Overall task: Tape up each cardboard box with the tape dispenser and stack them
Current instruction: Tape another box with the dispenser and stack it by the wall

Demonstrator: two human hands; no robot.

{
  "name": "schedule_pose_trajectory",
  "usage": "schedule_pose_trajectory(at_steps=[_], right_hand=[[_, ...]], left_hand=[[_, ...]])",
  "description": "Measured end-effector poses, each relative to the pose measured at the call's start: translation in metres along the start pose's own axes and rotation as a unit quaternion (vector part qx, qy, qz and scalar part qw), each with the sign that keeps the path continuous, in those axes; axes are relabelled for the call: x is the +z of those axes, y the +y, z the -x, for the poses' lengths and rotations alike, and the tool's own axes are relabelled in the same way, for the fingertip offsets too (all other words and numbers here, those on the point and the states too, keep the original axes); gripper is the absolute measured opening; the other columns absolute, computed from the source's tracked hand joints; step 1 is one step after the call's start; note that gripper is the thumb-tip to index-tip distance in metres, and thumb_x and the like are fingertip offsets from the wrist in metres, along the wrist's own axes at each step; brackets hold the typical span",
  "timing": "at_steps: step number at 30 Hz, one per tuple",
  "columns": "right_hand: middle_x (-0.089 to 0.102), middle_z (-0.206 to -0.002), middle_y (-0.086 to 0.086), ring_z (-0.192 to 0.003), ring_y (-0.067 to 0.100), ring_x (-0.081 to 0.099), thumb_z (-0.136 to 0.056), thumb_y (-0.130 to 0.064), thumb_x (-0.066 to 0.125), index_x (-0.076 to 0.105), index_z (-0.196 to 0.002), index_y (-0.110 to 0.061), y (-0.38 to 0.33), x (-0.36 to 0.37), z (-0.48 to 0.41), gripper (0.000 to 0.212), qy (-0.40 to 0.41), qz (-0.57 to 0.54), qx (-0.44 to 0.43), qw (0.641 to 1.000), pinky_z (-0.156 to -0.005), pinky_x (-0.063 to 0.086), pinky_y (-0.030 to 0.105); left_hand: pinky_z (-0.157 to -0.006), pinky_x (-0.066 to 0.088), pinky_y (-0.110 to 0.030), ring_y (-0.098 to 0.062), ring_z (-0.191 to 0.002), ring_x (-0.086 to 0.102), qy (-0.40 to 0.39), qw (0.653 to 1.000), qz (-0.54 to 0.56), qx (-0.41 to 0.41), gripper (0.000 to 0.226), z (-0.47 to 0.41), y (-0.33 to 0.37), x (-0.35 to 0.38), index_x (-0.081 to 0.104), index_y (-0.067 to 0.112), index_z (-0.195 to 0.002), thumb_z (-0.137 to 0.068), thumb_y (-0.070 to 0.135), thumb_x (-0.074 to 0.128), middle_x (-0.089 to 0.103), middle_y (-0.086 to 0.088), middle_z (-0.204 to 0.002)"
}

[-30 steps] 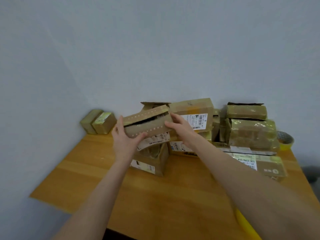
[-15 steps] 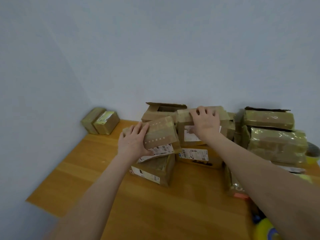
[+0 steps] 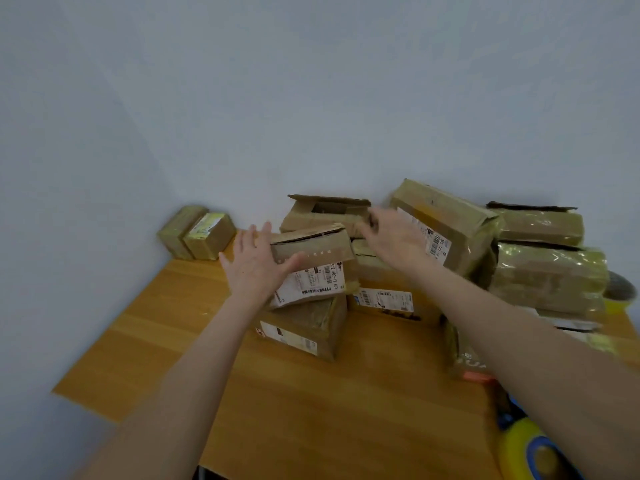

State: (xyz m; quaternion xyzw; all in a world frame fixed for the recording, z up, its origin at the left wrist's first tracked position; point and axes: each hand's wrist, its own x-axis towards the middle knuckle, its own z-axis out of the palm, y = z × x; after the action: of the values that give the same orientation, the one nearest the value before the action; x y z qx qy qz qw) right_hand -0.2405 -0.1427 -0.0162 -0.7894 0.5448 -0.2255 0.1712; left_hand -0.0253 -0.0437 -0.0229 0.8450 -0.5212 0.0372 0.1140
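A small brown box with white print [image 3: 313, 247] lies on top of a labelled box [image 3: 311, 285], which rests on another box [image 3: 304, 327]. My left hand [image 3: 258, 265] presses against its left end, fingers spread and thumb across its front. My right hand [image 3: 391, 237] hovers blurred, fingers apart, between an open-flapped box [image 3: 325, 211] and a taped, labelled box [image 3: 446, 226] that sits tilted. The yellow and blue tape dispenser [image 3: 533, 448] shows at the bottom right corner.
More taped boxes [image 3: 547, 271] are stacked at the right on the wooden table [image 3: 311, 410]. Two small boxes [image 3: 197, 232] stand in the back left corner against the wall. A tape roll [image 3: 620, 292] sits at the far right edge.
My right hand has come off the taped labelled box, which now sits tilted, and moved left. My left hand slid from the top of the small box to its left end.
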Motion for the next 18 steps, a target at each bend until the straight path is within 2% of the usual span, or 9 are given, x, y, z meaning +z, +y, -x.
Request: schedule_pose_trajectory(at_steps=[1,3,5,7,10,12,15,18], right_hand=[[0.06,-0.124,0.005,-0.112,0.025,0.058,-0.098,-0.051,0.044,0.051,-0.132,-0.016,-0.007,0.008,0.006,0.05,-0.051,-0.054,0.019,0.997,-0.089,0.052,0.042],[0.056,-0.135,0.005,-0.117,0.023,0.056,-0.097,-0.05,0.047,0.045,-0.141,-0.014,-0.016,0.022,0.017,0.057,-0.124,-0.182,0.072,0.973,-0.095,0.05,0.042],[0.057,-0.133,0.004,-0.102,0.013,0.058,-0.097,-0.045,0.05,0.049,-0.137,-0.014,-0.02,0.025,0.026,0.051,-0.129,-0.29,0.105,0.942,-0.086,0.052,0.035],[0.06,-0.126,0.003,-0.091,0.009,0.056,-0.098,-0.044,0.05,0.051,-0.136,-0.014,-0.019,0.021,0.034,0.049,-0.094,-0.33,0.125,0.931,-0.081,0.051,0.032],[0.063,-0.105,0.0,-0.081,0.01,0.054,-0.095,-0.053,0.049,0.057,-0.126,-0.015,-0.012,0.004,0.046,0.05,-0.045,-0.382,0.18,0.905,-0.083,0.054,0.037],[0.061,-0.095,-0.002,-0.078,0.013,0.055,-0.091,-0.063,0.048,0.061,-0.112,-0.018,-0.001,-0.011,0.059,0.051,-0.022,-0.348,0.212,0.913,-0.081,0.055,0.037],[0.065,-0.103,0.002,-0.091,0.023,0.061,-0.087,-0.068,0.049,0.063,-0.112,-0.019,0.021,-0.026,0.086,0.057,0.005,-0.289,0.246,0.925,-0.082,0.055,0.042],[0.066,-0.105,0.002,-0.093,0.023,0.063,-0.085,-0.064,0.055,0.061,-0.109,-0.021,0.05,-0.033,0.121,0.05,0.012,-0.25,0.268,0.93,-0.084,0.054,0.044]], left_hand=[[-0.111,0.018,-0.061,-0.028,-0.146,0.015,-0.001,0.997,0.05,-0.053,0.097,0.002,-0.005,-0.001,0.014,0.024,-0.152,-0.078,0.079,0.043,0.018,-0.008,-0.159],[-0.109,0.032,-0.055,-0.033,-0.139,0.03,-0.04,0.969,0.198,-0.142,0.087,0.006,-0.012,0.0,0.021,0.014,-0.15,-0.086,0.063,0.053,0.031,-0.016,-0.152],[-0.099,0.044,-0.045,-0.033,-0.124,0.047,-0.057,0.94,0.295,-0.164,0.073,0.014,-0.01,-0.001,0.03,0.009,-0.144,-0.09,0.051,0.057,0.048,-0.016,-0.139],[-0.097,0.043,-0.045,-0.033,-0.124,0.049,-0.012,0.942,0.299,-0.152,0.073,0.023,-0.002,-0.008,0.028,0.01,-0.146,-0.091,0.05,0.055,0.049,-0.013,-0.138],[-0.103,0.039,-0.049,-0.034,-0.132,0.041,0.041,0.947,0.291,-0.134,0.079,0.036,0.018,-0.023,0.018,0.017,-0.152,-0.091,0.059,0.048,0.039,-0.012,-0.149],[-0.102,0.039,-0.049,-0.034,-0.132,0.041,0.039,0.954,0.271,-0.121,0.077,0.047,0.036,-0.03,0.021,0.021,-0.151,-0.091,0.064,0.041,0.039,-0.012,-0.148],[-0.085,0.041,-0.041,-0.033,-0.12,0.05,0.032,0.97,0.216,-0.108,0.072,0.071,0.063,-0.031,0.032,0.024,-0.146,-0.09,0.069,0.035,0.047,-0.011,-0.137],[-0.077,0.041,-0.038,-0.029,-0.11,0.054,0.011,0.98,0.179,-0.089,0.065,0.101,0.085,-0.019,0.039,0.022,-0.138,-0.09,0.067,0.041,0.052,-0.009,-0.128]])
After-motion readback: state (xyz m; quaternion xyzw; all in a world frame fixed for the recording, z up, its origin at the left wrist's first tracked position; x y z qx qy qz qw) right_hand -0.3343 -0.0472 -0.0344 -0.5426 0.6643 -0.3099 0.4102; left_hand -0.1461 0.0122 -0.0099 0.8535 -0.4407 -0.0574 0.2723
